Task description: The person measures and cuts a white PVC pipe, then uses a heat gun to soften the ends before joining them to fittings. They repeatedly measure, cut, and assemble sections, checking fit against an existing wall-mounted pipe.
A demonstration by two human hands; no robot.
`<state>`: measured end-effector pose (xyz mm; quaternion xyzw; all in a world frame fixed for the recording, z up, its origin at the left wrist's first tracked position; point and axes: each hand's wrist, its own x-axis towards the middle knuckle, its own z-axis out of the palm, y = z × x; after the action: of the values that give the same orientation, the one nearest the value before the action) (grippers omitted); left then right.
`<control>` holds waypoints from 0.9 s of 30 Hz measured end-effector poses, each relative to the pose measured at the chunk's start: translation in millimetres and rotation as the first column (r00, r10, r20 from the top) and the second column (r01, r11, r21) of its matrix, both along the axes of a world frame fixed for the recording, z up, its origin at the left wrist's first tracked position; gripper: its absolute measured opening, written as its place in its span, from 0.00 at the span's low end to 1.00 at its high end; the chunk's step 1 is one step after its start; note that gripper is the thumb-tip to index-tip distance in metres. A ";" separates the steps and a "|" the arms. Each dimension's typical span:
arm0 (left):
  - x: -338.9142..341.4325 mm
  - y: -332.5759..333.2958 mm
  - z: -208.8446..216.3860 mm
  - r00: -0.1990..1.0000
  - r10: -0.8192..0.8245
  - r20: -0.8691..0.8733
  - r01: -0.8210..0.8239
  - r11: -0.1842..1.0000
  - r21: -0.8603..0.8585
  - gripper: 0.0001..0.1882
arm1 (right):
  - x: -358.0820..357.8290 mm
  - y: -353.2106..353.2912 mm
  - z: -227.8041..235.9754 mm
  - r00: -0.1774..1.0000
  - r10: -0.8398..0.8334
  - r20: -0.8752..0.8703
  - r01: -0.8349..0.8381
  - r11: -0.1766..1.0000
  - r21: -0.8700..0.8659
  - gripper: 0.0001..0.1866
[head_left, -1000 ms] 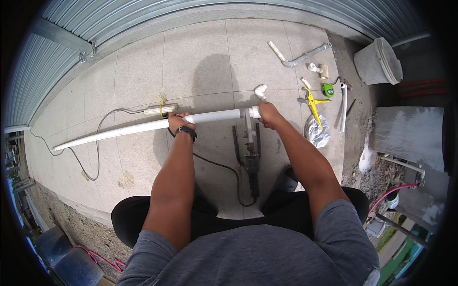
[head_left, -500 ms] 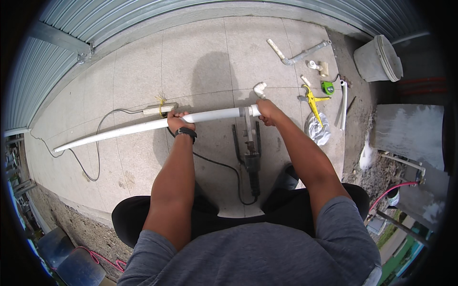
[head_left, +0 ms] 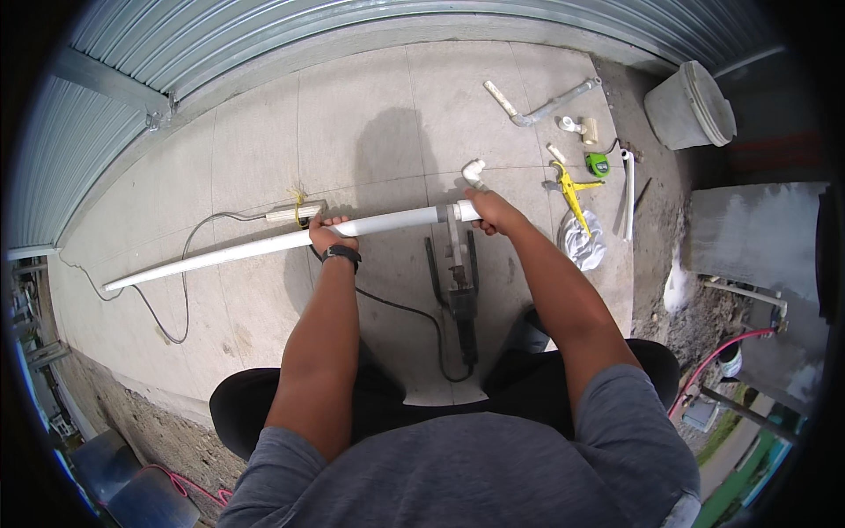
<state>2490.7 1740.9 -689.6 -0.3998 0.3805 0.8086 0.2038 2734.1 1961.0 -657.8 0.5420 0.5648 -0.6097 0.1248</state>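
Observation:
A long white plastic pipe [head_left: 387, 221] slants across in front of me, its far-left end low near the floor. My left hand [head_left: 331, 232], with a dark watch on the wrist, is closed round it from below. At the pipe's right end is the grey heating head of a pipe fusion welder [head_left: 462, 304], whose black handle points back toward me between dark stand legs. On the head's other side sits a short white pipe fitting [head_left: 466, 210], gripped by my right hand [head_left: 495, 213]. Inside the head, the pipe's end is hidden.
Beyond my right hand lies a white elbow [head_left: 474, 172]. Farther right are yellow pipe cutters [head_left: 574, 195], a green tape measure [head_left: 597, 165], a white plastic bag [head_left: 582, 242], pipe offcuts and a bucket [head_left: 689, 107]. A power strip [head_left: 296, 212] and cords lie left.
The view has shifted slightly. My right hand's grip has changed a little, and more of the white fitting shows beside the heating head. The left hand keeps hold of the pipe.

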 end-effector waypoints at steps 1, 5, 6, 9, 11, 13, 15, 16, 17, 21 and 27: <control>0.0 -0.7 3.1 1.000 -0.001 0.028 0.002 1.000 -0.026 0.14 | 5.0 -2.5 -1.3 0.996 0.055 -0.069 -0.046 0.989 0.138 0.28; -6.1 -2.2 13.8 0.999 0.032 -0.012 -0.034 0.975 -0.220 0.17 | 31.6 -14.9 -4.2 0.923 0.308 -0.232 -0.117 0.797 0.593 0.33; -12.1 -6.0 16.3 1.000 0.017 -0.018 -0.021 0.973 -0.230 0.21 | 34.1 -17.2 -5.4 0.910 0.312 -0.273 -0.083 0.782 0.617 0.32; -26.2 -13.4 16.2 0.998 0.051 0.026 -0.043 0.963 -0.266 0.22 | 34.5 -22.6 -9.4 0.906 0.283 -0.315 -0.023 0.775 0.631 0.31; -31.6 -15.4 13.5 0.999 0.022 0.047 -0.011 0.977 -0.212 0.23 | 32.5 -21.7 -11.9 0.906 0.251 -0.340 0.010 0.792 0.611 0.31; -34.3 -14.9 10.0 0.993 0.071 0.091 -0.046 0.967 -0.252 0.22 | 29.5 -21.4 -15.2 0.890 0.263 -0.372 0.033 0.777 0.628 0.30; -36.0 -13.5 7.2 0.994 0.010 0.107 0.022 0.957 -0.288 0.20 | 27.2 -23.0 -18.7 0.894 0.252 -0.371 0.044 0.774 0.632 0.29; -35.9 -11.9 4.8 0.993 -0.017 0.120 0.055 0.944 -0.324 0.19 | 26.3 -23.3 -20.2 0.900 0.245 -0.361 0.044 0.772 0.634 0.28; -35.9 -11.3 2.1 0.988 -0.030 0.148 0.083 0.927 -0.366 0.18 | 26.0 -23.9 -21.4 0.923 0.220 -0.315 0.028 0.780 0.625 0.28; -40.3 -12.7 -11.0 0.991 -0.074 0.108 0.108 0.924 -0.365 0.15 | 25.6 -27.2 -23.9 0.913 0.201 -0.355 0.082 0.762 0.642 0.26; -41.6 -17.5 -14.6 0.992 -0.087 0.090 0.111 0.942 -0.318 0.08 | 22.1 -29.2 -27.0 0.913 0.166 -0.373 0.110 0.779 0.617 0.26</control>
<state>2449.1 1723.3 -704.2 -0.4382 0.5191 0.7087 0.1903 2756.2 1931.8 -684.8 0.4045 0.7561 -0.4844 -0.1733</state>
